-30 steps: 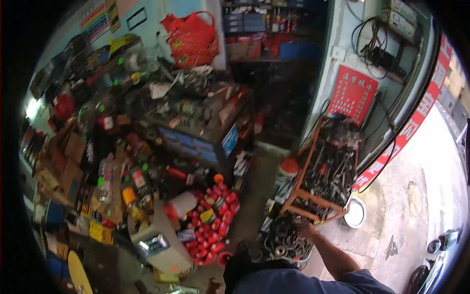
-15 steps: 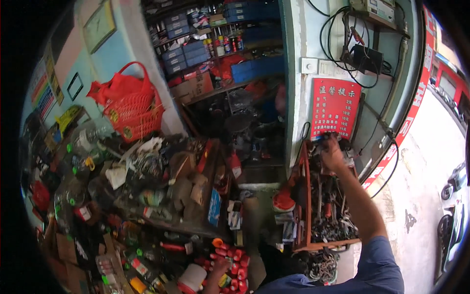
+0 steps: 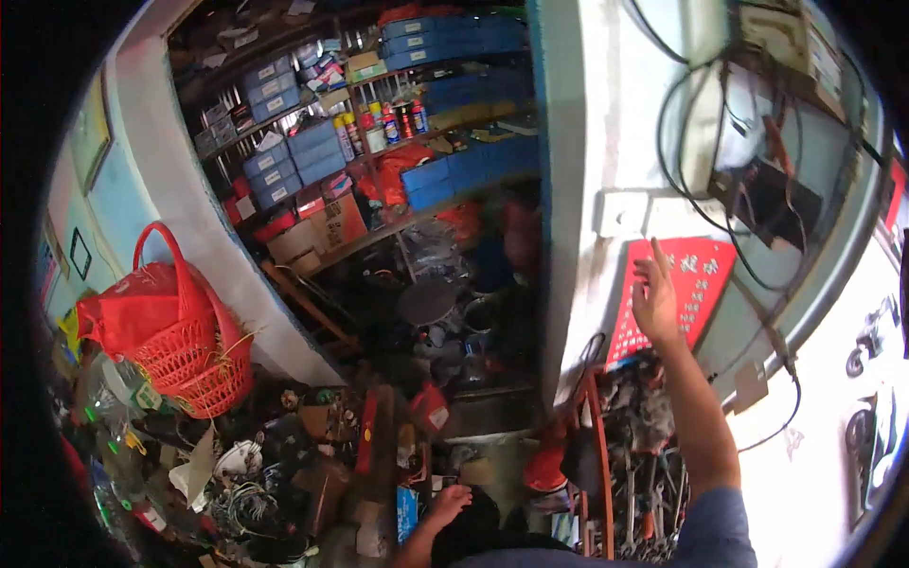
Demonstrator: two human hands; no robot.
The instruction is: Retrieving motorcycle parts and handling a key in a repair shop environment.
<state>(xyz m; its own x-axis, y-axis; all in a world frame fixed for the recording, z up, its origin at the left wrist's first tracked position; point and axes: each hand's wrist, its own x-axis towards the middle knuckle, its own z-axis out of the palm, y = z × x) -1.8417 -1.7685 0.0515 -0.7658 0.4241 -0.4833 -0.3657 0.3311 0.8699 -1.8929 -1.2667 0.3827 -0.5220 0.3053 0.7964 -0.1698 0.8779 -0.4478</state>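
My right hand (image 3: 653,293) is raised, empty, fingers apart, in front of a red sign (image 3: 705,289) on the wall, just below a white switch plate (image 3: 622,216); whether it touches either is unclear. My left hand (image 3: 447,504) is low at the middle, fingers loosely bent and apart, nothing visible in it, near a blue label (image 3: 407,516) on the cluttered bench's side. Beneath my right arm stands a wooden-framed rack of wrenches (image 3: 644,492).
A doorway shows shelves with blue boxes (image 3: 312,151) and spray cans (image 3: 388,123). A red basket (image 3: 194,369) stands at left over cluttered parts (image 3: 246,502). Cables and a black device (image 3: 776,208) hang at upper right; scooters (image 3: 862,445) are outside.
The view has swung up toward the doorway and wall. My right hand has risen from low among metal parts to the sign. My left hand has come into view at the lower middle.
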